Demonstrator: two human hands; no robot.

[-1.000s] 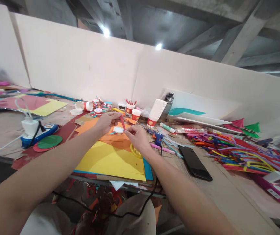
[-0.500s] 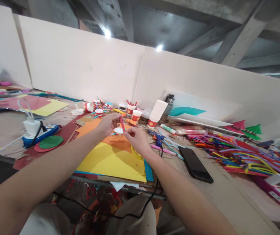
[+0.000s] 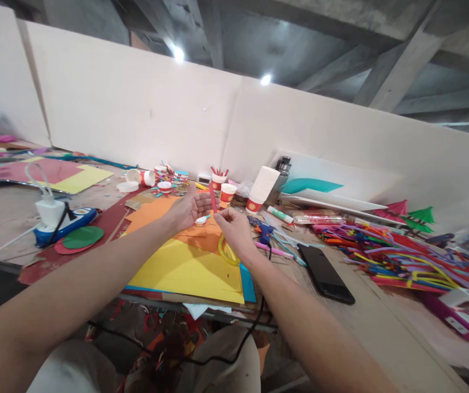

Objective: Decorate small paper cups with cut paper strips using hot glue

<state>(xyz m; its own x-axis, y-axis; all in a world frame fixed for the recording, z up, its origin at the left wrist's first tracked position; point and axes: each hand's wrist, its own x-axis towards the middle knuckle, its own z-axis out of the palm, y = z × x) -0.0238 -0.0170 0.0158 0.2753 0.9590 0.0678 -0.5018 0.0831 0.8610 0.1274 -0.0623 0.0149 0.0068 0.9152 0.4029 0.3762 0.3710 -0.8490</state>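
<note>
My right hand [image 3: 233,226] pinches the lower end of a narrow red strip [image 3: 213,196], which stands nearly upright. Beside the strip, my left hand [image 3: 191,207] is open, its palm turned toward it and its fingers stretched out; whether the fingertips touch the strip is hard to tell. Below the hands lies a small white round piece [image 3: 201,220], partly covered by my left hand. It rests on orange paper [image 3: 189,240] over yellow paper [image 3: 185,273]. A yellow ring of tape [image 3: 226,252] lies by my right wrist.
Paper cups [image 3: 228,192], a cup stack [image 3: 262,188] and small cut cup pieces [image 3: 164,187] stand along the back. To the right are a blue glue gun [image 3: 265,233], a phone [image 3: 326,273] and pipe cleaners [image 3: 381,251]. A power strip [image 3: 66,224] sits left. A black cable [image 3: 254,327] hangs in front.
My left hand has let go of the red strip and spread its fingers. My right hand, now pinching the strip, has moved slightly right and up.
</note>
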